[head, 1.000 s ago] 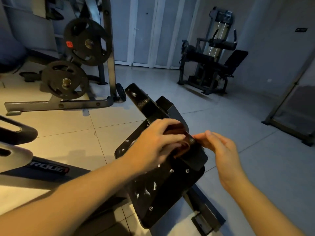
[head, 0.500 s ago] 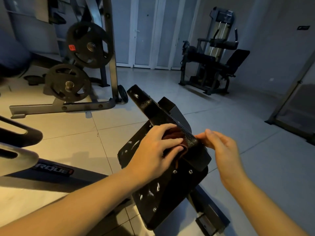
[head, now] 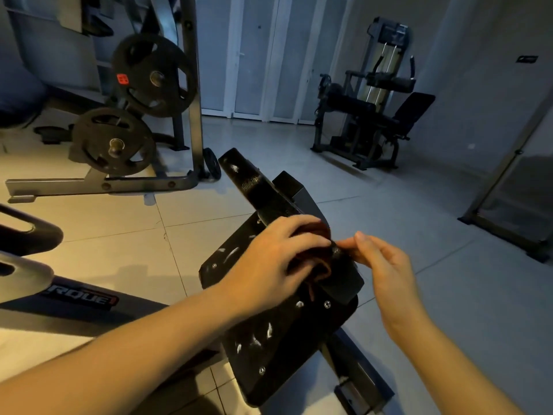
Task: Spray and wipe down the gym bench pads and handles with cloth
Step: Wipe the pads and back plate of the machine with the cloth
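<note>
A black bench pad (head: 269,330), seen from its back plate with screws and white smears, stands tilted in the middle of the view on a black square bar (head: 254,181). A dark red cloth (head: 317,265) is bunched against that bar. My left hand (head: 269,259) lies over the cloth with fingers curled round it. My right hand (head: 380,262) is at the cloth's right side, thumb and fingertips pinching its edge at the bar. No spray bottle is in view.
A rack with two black weight plates (head: 152,73) stands at the back left. A grey bench frame (head: 77,298) with lettering lies at the left. A cable machine (head: 374,94) stands at the back right, white doors (head: 263,55) behind. The floor is tiled.
My left hand with the cloth has shifted slightly along the bar. My right hand's fingertips stay at the cloth's right edge. The view has moved a little.
</note>
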`<action>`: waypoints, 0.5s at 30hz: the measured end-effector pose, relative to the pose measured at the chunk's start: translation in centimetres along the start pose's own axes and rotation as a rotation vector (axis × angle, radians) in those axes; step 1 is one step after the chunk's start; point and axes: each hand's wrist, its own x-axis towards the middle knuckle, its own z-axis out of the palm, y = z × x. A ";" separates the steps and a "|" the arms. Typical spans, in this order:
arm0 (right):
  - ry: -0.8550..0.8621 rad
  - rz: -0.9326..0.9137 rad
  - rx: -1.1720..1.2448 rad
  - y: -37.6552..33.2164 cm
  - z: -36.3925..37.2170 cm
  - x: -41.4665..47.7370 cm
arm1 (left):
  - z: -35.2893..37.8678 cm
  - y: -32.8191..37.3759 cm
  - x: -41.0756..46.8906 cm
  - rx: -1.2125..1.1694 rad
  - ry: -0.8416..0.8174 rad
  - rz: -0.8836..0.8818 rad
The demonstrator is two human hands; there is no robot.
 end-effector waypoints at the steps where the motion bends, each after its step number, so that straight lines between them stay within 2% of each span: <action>1: 0.000 0.002 -0.003 0.0 0.0 0.1 | -0.1 -1.2 0.2 -0.011 0.042 -0.086; 4: 0.023 0.008 0.006 -0.1 0.4 0.1 | -0.7 -4.1 1.3 -0.133 0.206 -0.385; 6: 0.039 -0.002 0.014 -0.1 0.6 0.0 | -0.5 -3.7 1.7 -0.130 0.233 -0.462; 8: 0.031 -0.009 0.016 -0.2 0.5 -0.2 | 0.3 -1.3 1.4 -0.059 0.198 -0.418; 12: -0.006 0.003 -0.012 -0.1 -0.1 -0.3 | 0.6 2.5 -0.5 0.032 0.049 -0.080; 13: -0.010 0.008 -0.021 -0.1 -0.2 -0.3 | 0.2 1.6 -0.6 0.043 0.017 -0.054; 15: -0.012 0.008 -0.030 -0.1 -0.2 -0.1 | -0.3 -1.5 -0.5 0.028 0.057 -0.164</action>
